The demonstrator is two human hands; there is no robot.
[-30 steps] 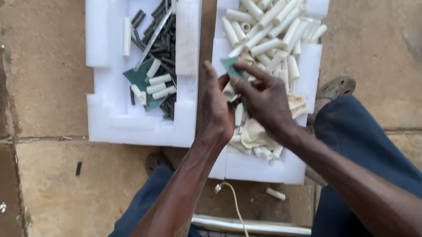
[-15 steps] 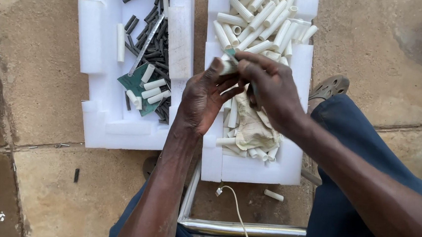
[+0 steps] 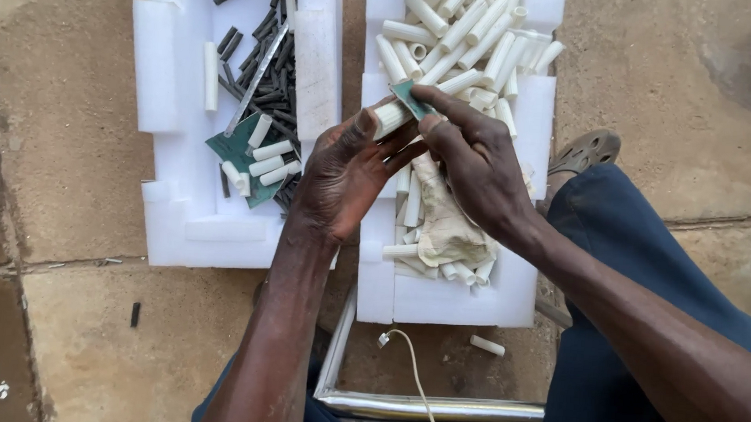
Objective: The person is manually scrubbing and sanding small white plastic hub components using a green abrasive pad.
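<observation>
– What's being held there?

– A white tube (image 3: 393,115), short and round, pinched at its end between the thumb and fingers of the left hand (image 3: 347,169). The right hand (image 3: 471,160) is closed on a small green card (image 3: 411,99) and presses its edge onto the tube's top. Both hands meet above the near part of a white foam tray (image 3: 511,291).

– And under the hands?

– Just below the right hand lies a crumpled pale cloth (image 3: 445,220) in that tray, with more white tubes around and beneath it. Beyond the fingertips, at the tray's far end, sits a loose heap of white tubes (image 3: 467,32), lying every which way.

– Anything on the left hand's side?

– A 2nd white foam tray (image 3: 168,214), just beside the left hand's outer edge. It holds a pile of black sticks (image 3: 265,89), a thin grey metal strip (image 3: 257,79) lying across them, a larger green sheet (image 3: 234,153) and 4 or 5 white tubes resting on it.

– And nearer the person?

– Both trays sit on a stone-paved floor (image 3: 73,128). Behind the wrists there's a metal frame (image 3: 432,407), a thin white wire (image 3: 413,372), 1 stray white tube (image 3: 487,345) on the floor, and dark blue trousers (image 3: 619,254) under the right forearm.
</observation>
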